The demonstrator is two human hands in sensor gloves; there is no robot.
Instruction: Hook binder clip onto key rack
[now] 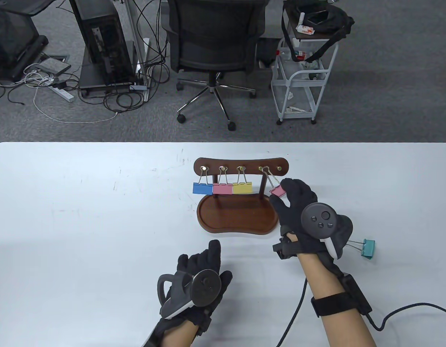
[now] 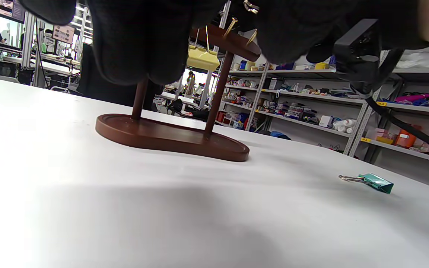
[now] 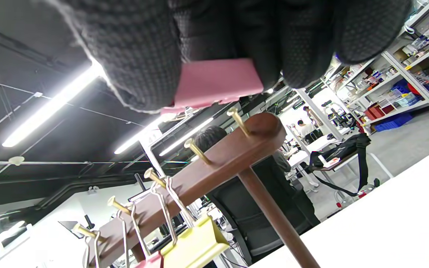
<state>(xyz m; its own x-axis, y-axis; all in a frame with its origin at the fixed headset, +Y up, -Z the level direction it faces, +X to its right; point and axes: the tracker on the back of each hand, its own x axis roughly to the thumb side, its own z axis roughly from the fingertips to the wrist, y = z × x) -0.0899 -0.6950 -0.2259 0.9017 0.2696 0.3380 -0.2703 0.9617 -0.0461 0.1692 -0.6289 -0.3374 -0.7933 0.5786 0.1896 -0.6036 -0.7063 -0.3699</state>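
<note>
The wooden key rack [image 1: 241, 217] stands mid-table. A blue clip [image 1: 202, 188], a pink clip [image 1: 222, 189] and a yellow clip [image 1: 242, 188] hang on its three left pegs. My right hand [image 1: 282, 193] pinches another pink binder clip [image 1: 277, 191] by its body. That clip's wire handle reaches up to the fourth peg [image 1: 264, 168]; the fifth peg [image 1: 279, 168] is bare. In the right wrist view the pink binder clip [image 3: 218, 82] sits between my fingertips above the rack bar [image 3: 218, 160]. My left hand [image 1: 217, 265] rests on the table in front of the rack, holding nothing.
A teal binder clip [image 1: 368, 248] lies on the table right of my right wrist; it also shows in the left wrist view [image 2: 376, 182]. A cable [image 1: 400, 312] trails from my right forearm. An office chair [image 1: 215, 43] and a white cart [image 1: 302, 76] stand beyond the table.
</note>
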